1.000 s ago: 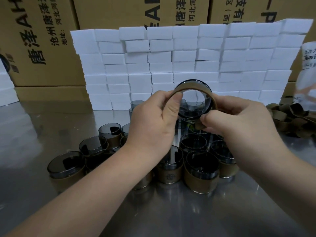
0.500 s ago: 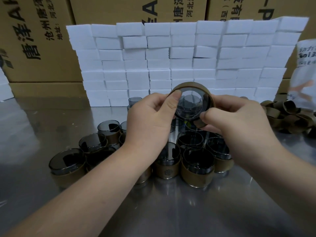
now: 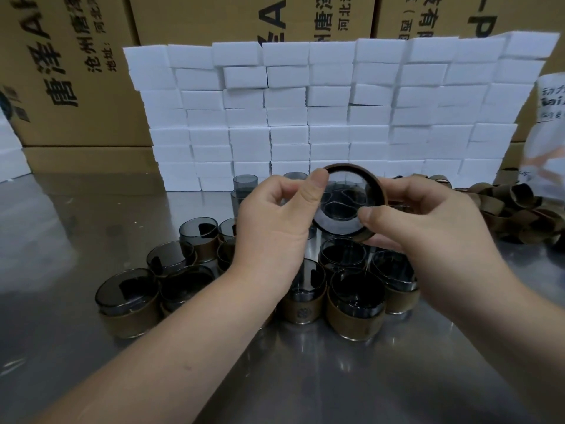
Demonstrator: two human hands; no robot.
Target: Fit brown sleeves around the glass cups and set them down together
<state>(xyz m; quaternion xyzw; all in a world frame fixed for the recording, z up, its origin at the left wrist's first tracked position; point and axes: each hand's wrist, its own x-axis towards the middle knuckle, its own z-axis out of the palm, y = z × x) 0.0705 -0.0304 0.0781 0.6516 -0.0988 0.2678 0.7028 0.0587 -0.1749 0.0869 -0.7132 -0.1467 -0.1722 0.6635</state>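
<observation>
**A:** Where are the hands?

**B:** Middle of the frame, both clamped on one glass cup [image 3: 342, 206]. The left hand [image 3: 275, 221] has its thumb on the upper-left rim. The right hand [image 3: 428, 228] grips the lower-right edge, thumb in front and fingers behind.

**A:** And the cup itself?

**B:** Held in the air, tipped so one round end faces the camera (which end, I cannot tell). A brown sleeve [image 3: 381, 191] rings it.

**A:** What lies beneath?

**B:** A cluster of sleeved cups [image 3: 354, 304] stands upright on the shiny surface [image 3: 305, 377] – packed close, many touching, spreading toward the lower left of the frame.

**A:** Any without sleeves?

**B:** A few bare cups [image 3: 244, 182] just behind the left hand, toward the centre.

**A:** Further out?

**B:** A heap of loose sleeves [image 3: 519, 203] at the right edge, with a printed bag [image 3: 550, 133] above it. Across the back runs a wall of white foam blocks [image 3: 336, 117] – stacked in rows – and behind that stand cardboard boxes [image 3: 76, 71] with printed lettering.
</observation>
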